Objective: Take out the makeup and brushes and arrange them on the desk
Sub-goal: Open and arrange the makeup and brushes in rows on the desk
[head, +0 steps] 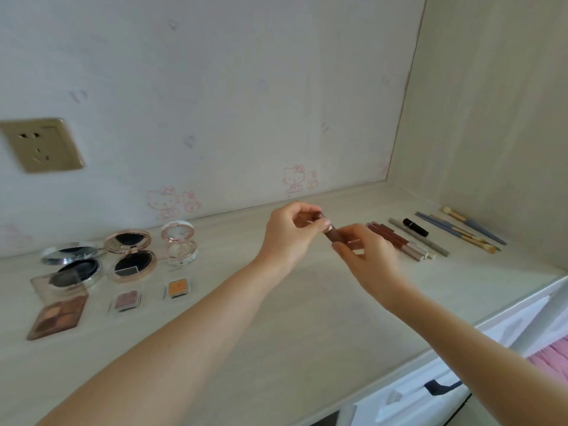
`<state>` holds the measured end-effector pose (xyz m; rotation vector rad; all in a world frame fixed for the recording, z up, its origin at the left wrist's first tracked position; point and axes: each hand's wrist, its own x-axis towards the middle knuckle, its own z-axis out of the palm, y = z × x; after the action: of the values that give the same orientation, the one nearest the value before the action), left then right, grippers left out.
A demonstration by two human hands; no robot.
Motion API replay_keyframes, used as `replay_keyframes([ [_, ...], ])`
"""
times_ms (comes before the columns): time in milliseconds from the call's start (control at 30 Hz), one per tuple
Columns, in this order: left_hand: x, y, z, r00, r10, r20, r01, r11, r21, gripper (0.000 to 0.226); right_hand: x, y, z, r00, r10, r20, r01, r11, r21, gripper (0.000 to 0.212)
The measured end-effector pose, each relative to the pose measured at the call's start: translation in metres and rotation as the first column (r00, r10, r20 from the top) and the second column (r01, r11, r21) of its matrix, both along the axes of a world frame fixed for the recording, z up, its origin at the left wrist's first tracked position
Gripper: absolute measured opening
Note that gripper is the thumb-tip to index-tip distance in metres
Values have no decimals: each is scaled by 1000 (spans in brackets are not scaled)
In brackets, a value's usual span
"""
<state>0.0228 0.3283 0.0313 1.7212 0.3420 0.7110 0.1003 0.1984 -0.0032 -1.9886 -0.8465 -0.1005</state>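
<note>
Both hands hold a small brown lip-colour tube (332,234) above the middle of the desk (276,318). My left hand (290,233) pinches its upper cap end; my right hand (367,255) grips its lower body. To the right lie brown pencils (395,241), a grey pencil (421,239), a black lipstick (415,227) and several brushes (464,230) in a slanted row. At the left sit open compacts (132,256), a pink blush compact (179,245), an eyeshadow palette (58,312) and two small single shadows (176,289).
A wall socket (41,146) is on the back wall at left. A side panel closes the desk on the right. White drawers (430,392) with a dark handle sit below the desk's front edge; pink fabric (550,358) shows at far right.
</note>
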Motion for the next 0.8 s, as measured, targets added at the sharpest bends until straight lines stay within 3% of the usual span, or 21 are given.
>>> replay_keyframes([
  [367, -124, 65, -9, 996, 72, -56, -68, 996, 62, 16, -75, 56, 18, 958, 277, -71, -273, 960, 58, 20],
  [567, -186, 84, -22, 972, 173, -158, -128, 957, 260, 21, -120, 89, 19, 917, 392, -77, -392, 920, 20, 15],
  [800, -245, 100, -45, 919, 338, -203, -198, 841, 504, 18, -174, 118, 8, 829, 515, -221, -526, 851, 10, 17],
])
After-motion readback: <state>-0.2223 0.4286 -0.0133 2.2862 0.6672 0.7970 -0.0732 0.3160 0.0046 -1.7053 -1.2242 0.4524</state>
